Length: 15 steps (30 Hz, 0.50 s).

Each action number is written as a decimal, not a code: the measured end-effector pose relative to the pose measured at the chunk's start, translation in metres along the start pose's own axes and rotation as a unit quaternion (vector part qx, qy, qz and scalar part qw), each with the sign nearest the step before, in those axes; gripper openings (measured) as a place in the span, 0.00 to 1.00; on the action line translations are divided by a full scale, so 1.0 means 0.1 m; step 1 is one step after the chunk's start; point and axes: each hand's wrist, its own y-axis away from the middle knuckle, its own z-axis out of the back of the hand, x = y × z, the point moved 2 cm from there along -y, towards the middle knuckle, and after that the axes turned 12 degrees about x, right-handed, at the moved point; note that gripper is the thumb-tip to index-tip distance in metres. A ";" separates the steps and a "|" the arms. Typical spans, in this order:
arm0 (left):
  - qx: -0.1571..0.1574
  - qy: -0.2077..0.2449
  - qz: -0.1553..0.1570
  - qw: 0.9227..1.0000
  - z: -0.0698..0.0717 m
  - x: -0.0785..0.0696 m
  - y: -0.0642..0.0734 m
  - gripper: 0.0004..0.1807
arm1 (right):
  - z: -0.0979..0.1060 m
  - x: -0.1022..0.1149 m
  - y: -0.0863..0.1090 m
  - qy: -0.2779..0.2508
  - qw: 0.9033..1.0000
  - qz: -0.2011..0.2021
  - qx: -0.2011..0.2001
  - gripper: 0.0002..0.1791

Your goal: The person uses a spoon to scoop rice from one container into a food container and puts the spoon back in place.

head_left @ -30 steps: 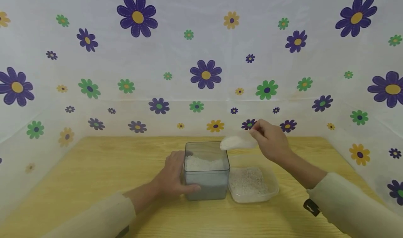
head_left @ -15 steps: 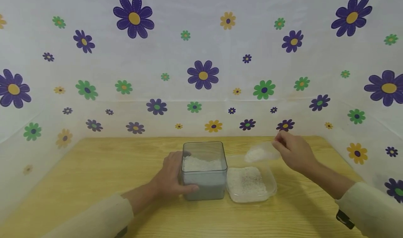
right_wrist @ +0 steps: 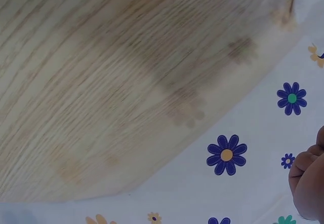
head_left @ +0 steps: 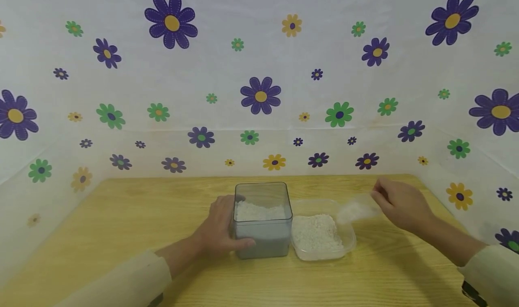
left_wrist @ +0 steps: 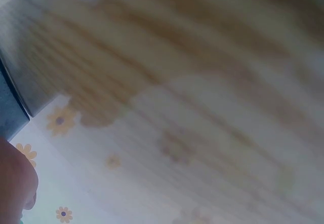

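My left hand (head_left: 219,228) grips the side of a square grey see-through bin (head_left: 263,241), thumb across its front. White grains, rice-like, lie inside the bin. To its right stands a low clear plastic tub (head_left: 324,254) with more pale grains (head_left: 316,232) in it. My right hand (head_left: 405,206) pinches the handle end of a translucent scoop (head_left: 357,211), whose bowl hangs over the tub's right rear edge. Part of the left hand (left_wrist: 17,186) and the bin's corner (left_wrist: 12,105) show in the left wrist view. The right wrist view catches only the right hand's edge (right_wrist: 310,183).
Everything stands on a wood-grain table (head_left: 134,226). A white curtain (head_left: 219,68) with printed flowers encloses the table at the back and both sides.
My right hand has moved right and down with the scoop, from over the bin's right rim to the tub's right rear edge. The left hand stays on the bin.
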 end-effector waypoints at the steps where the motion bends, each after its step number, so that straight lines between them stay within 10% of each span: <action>1: 0.000 0.000 0.000 1.000 0.00 0.00 0.00 0.51 | 0.00 -0.01 0.01 0.004 1.000 0.003 -0.003 0.07; 15: -0.011 -0.003 -0.012 1.000 -0.01 0.03 -0.01 0.50 | 0.00 -0.03 0.02 0.033 0.999 0.000 -0.024 0.06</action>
